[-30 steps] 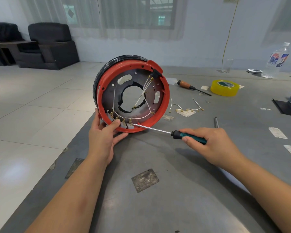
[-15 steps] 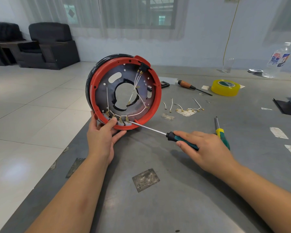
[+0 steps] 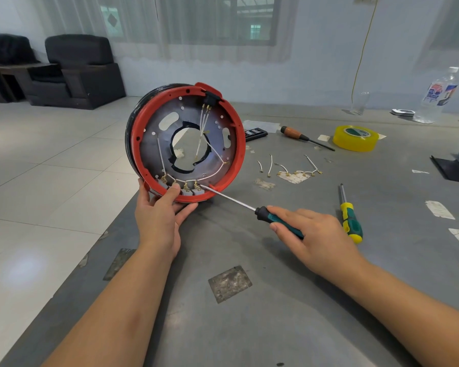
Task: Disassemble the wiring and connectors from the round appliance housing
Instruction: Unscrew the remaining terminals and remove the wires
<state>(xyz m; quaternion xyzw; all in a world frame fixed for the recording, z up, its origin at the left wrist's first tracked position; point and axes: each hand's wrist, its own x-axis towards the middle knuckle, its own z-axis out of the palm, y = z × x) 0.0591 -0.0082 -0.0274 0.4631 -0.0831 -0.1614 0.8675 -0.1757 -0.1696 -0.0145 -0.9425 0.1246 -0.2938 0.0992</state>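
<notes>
While the left hand (image 3: 158,215) grips the lower rim of the red round housing (image 3: 187,147), tilted on edge at the grey table's (image 3: 249,313) corner, the right hand (image 3: 313,234) holds a green-handled screwdriver (image 3: 278,222), its tip at the grey connectors (image 3: 188,190) where white wires (image 3: 210,176) end

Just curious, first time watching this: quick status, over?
Left hand gripping red housing rim, propped on edge. Right hand holding teal screwdriver, tip at bottom connectors. White wires still attached. Nothing blocking.
</notes>
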